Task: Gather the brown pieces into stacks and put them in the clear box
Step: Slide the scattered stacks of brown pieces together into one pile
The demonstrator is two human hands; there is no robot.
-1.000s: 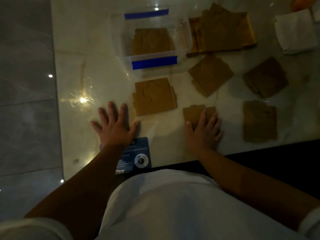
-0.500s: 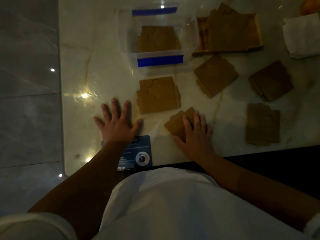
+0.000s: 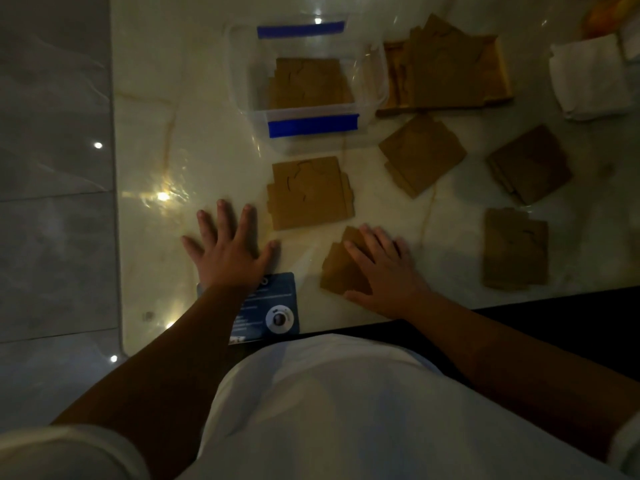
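Brown cardboard pieces lie in several stacks on a pale marble table (image 3: 207, 140). My right hand (image 3: 384, 271) lies flat on a small stack (image 3: 341, 268) near the front edge, fingers spread over it. My left hand (image 3: 230, 247) rests flat and open on the bare table, left of a larger stack (image 3: 310, 194). The clear box (image 3: 311, 123) with blue tape strips stands behind that stack and holds brown pieces (image 3: 310, 83). More stacks lie to the right: one tilted (image 3: 420, 154), one darker (image 3: 530, 164), one near the front (image 3: 514, 249).
A wooden tray (image 3: 498, 71) heaped with brown pieces sits behind the tilted stack. Folded white cloth (image 3: 588, 77) lies at the far right. A blue card (image 3: 273, 310) lies at the front edge under my left wrist. Grey floor tiles run along the left.
My right hand has slid the small stack leftward and toward me, turning it as it went. My left hand has stayed flat in place.
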